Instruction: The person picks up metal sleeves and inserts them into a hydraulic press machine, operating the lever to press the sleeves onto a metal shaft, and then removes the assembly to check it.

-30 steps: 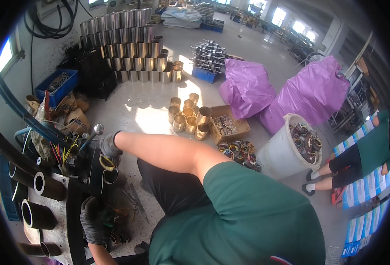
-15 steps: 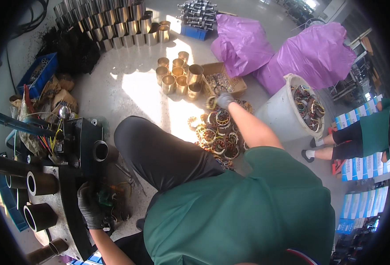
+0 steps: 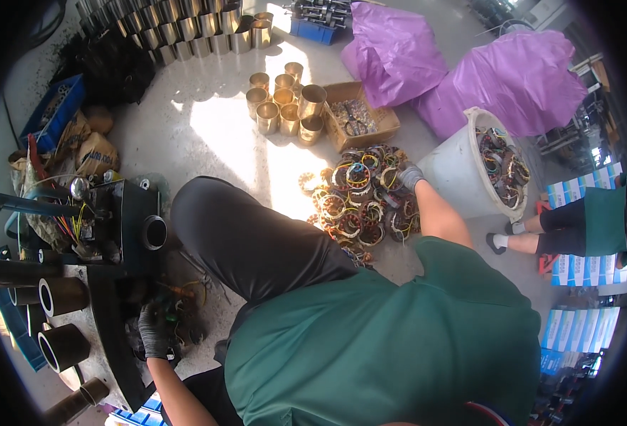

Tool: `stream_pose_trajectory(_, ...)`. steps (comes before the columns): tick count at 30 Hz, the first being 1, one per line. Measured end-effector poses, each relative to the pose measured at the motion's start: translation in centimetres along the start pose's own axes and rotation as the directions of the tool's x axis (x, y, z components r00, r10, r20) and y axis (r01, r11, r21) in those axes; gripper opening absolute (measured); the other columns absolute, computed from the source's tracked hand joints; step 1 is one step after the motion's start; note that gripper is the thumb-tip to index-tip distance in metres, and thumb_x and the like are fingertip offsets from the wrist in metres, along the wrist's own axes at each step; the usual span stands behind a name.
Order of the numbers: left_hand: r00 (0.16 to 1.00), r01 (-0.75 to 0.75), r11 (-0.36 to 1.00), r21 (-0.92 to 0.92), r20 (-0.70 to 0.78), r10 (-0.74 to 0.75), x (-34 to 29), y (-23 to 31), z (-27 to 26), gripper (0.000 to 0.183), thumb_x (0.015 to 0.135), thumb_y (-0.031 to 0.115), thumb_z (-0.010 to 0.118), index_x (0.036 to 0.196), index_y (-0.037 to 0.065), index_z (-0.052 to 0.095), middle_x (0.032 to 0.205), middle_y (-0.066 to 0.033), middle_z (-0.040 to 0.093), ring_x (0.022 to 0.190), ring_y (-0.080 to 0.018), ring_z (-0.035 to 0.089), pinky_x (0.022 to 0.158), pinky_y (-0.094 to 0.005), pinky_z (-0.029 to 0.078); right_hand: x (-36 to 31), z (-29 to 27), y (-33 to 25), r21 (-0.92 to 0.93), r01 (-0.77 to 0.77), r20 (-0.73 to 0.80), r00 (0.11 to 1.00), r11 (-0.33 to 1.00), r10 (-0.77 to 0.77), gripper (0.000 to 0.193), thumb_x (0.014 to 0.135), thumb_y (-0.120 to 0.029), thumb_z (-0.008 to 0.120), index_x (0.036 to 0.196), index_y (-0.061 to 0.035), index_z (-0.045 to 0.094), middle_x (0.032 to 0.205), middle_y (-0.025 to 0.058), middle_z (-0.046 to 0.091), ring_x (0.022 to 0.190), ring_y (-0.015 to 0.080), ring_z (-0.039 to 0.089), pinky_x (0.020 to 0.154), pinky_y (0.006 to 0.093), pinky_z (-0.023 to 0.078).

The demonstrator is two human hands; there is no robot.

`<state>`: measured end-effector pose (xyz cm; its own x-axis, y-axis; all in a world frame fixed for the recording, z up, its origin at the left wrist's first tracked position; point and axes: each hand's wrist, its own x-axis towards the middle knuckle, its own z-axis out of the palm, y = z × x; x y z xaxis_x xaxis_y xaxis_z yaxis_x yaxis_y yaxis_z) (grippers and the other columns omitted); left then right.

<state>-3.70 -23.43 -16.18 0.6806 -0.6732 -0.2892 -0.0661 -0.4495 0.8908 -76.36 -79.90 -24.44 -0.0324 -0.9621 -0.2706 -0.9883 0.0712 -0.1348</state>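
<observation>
My right hand, in a grey glove, is at the right edge of a pile of copper-wound motor stators with coloured wires. Its fingers are closed on a stator at the pile's upper right. In a grey glove too, my left hand hangs beside the dark metal machine bench, over dark clutter on the floor. Its fingers look loosely stretched, with nothing visible in them; the tips blend into the dark background. A cardboard box beyond the pile holds small bits and black-handled scissors.
Brass-coloured metal cylinders stand left of the box. Right of the pile is a white tub of stators; purple bags lie behind it. Thick steel tubes sit on the bench. Another person stands at the far right.
My right hand has moved from beside the cardboard box, right and nearer, to the pile's right edge. The scissors now lie uncovered in the box. My left hand has shifted slightly right, off the bench edge.
</observation>
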Motion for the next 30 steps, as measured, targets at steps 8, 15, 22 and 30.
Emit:
stream_pose_trajectory(8,0.965,-0.255,0.843,0.474,0.063,0.256,-0.7,1.9,-0.6,0.014,0.094,0.003,0.061,0.107,0.0,0.066,0.104,-0.0162,0.067,0.097,-0.0303,0.065,0.088,-0.0391,0.051,1.4,-2.4,-0.6,-0.096,-0.133,-0.208,0.972,0.986,0.11,0.039,0.08,-0.015,0.073,0.119,-0.0097,0.069,0.112,0.0214,0.073,0.108,0.041,0.069,0.094,0.0447,0.055)
stream_pose_trajectory(15,0.794,-0.402,0.86,0.314,-0.348,0.498,-4.8,7.9,-7.7,0.015,0.099,0.002,0.058,0.111,-0.002,0.065,0.114,-0.0112,0.069,0.105,-0.0227,0.064,0.097,-0.0334,0.05,3.8,-1.4,-6.5,-0.038,0.311,-0.384,0.873,0.95,-0.301,0.025,0.082,-0.008,0.067,0.107,-0.0095,0.066,0.092,0.0176,0.072,0.09,0.0389,0.069,0.082,0.0466,0.053)
stream_pose_trajectory(22,0.418,-0.223,0.871,0.437,-0.765,0.49,-23.7,8.7,-16.4,0.017,0.099,0.002,0.058,0.112,-0.002,0.069,0.111,-0.0084,0.071,0.103,-0.0207,0.065,0.096,-0.0347,0.051,8.3,0.9,-26.6,0.24,0.72,-0.16,0.691,0.651,-0.705,0.022,0.087,-0.001,0.058,0.106,-0.0038,0.07,0.099,0.0165,0.072,0.092,0.0299,0.069,0.082,0.0403,0.055)
stream_pose_trajectory(30,0.204,0.369,0.928,-0.057,-0.969,-0.141,-43.9,-10.0,-0.7,0.015,0.098,0.013,0.063,0.106,0.002,0.07,0.096,-0.013,0.07,0.089,-0.0251,0.066,0.086,-0.0365,0.051,-2.3,1.1,-59.5,0.449,0.844,0.324,0.153,0.294,-0.934,0.011,0.085,0.005,0.065,0.093,-0.0009,0.067,0.081,0.0078,0.069,0.076,0.0151,0.06,0.074,0.0316,0.053)
